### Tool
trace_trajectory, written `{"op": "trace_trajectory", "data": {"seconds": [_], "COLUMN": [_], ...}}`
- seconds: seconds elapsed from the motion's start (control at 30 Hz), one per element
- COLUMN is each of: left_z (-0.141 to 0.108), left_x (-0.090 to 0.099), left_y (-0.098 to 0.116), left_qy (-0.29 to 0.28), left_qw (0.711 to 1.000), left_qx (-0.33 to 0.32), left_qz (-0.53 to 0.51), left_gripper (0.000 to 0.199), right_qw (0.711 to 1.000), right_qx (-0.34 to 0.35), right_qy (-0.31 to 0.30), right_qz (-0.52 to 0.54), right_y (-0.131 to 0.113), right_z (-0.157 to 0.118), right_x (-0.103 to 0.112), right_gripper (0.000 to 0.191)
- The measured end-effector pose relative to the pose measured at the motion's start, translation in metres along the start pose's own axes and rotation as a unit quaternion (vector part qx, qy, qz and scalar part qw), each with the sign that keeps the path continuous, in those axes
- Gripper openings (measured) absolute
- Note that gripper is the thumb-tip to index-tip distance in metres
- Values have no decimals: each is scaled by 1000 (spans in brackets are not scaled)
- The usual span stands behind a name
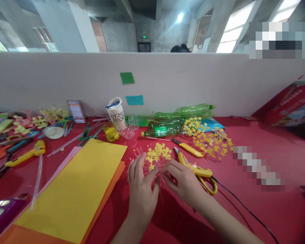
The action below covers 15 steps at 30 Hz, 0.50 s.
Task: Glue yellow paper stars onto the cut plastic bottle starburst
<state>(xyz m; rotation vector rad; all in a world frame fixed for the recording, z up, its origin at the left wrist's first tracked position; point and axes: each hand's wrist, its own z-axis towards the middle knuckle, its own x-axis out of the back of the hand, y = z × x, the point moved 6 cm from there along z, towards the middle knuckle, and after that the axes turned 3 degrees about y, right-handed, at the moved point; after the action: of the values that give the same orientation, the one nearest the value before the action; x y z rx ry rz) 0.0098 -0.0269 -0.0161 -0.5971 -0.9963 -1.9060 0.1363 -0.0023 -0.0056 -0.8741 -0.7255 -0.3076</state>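
Looking down, I find the star-tipped clear plastic piece [159,152] on the red table [249,135], at the fingertips of both hands. The left hand [142,189] has thumb and fingers bent at its near edge; the right hand [185,178] brings its fingertips close together beside them. Whether either actually pinches a strip, I can't tell.

My first worry is the thin strips: a hard pull there could crease one or pop a star loose. Next is the glue gun [193,167], lying by the right hand with its nozzle near the stars; if it's hot, a sideways slip might burn a finger or soften plastic. Its black cable [244,203] runs off to the right, so a forearm snagging it could swing the gun round. Beyond lies the utility knife [191,149]; I can't make out whether its blade is out.

The fingers hide the contact point, and the clear strips blur into the red. The gun partly covers the yellow-handled scissors [211,188], and the frame crops both forearms.
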Motion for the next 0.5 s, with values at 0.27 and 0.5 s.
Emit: {"op": "trace_trajectory", "data": {"seconds": [0.27, 0.5], "left_z": [-3, -5], "left_x": [-5, -9], "left_y": [0, -1], "left_qy": [5, 2], "left_qw": [1000, 1000], "left_qx": [-4, -25], "left_qz": [13, 18], "left_gripper": [18, 18], "right_qw": [989, 988], "right_qx": [-104, -113], "right_qy": [26, 18], "right_qz": [100, 103], "right_y": [15, 16], "right_z": [-2, -2], "right_x": [-6, -9], "right_gripper": [12, 15]}}
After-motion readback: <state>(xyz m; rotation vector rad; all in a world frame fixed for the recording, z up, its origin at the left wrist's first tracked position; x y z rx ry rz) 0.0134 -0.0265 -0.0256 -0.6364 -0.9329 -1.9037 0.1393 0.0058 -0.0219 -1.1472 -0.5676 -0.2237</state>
